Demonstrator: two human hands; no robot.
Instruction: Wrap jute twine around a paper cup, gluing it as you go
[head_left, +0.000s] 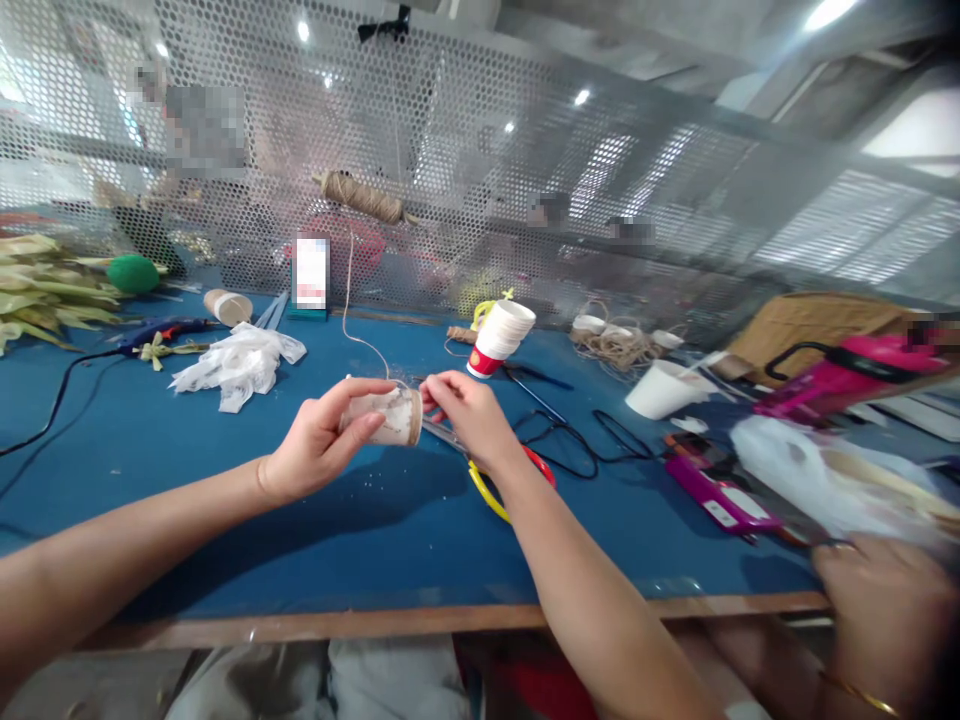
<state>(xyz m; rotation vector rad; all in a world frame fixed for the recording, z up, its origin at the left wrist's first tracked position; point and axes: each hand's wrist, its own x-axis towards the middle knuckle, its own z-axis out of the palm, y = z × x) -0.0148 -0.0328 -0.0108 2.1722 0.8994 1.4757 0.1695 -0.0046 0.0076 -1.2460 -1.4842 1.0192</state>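
Observation:
My left hand is wrapped around a small paper cup lying on its side above the table, with its end toward the right. A tan band of twine circles that end, and white patches mark the cup's wall. Close beside it, my right hand has its thumb and fingers pinched together, apparently on the twine. This strand hangs from a twine spool on the mesh panel and runs down to the cup. Scissors with yellow and red handles lie under my right wrist, partly hidden.
Stacked paper cups stand behind my hands. To the left are crumpled white plastic, a blue glue gun and another cup. At right lie a black cord, a white cup, a pink bottle and another person's hand.

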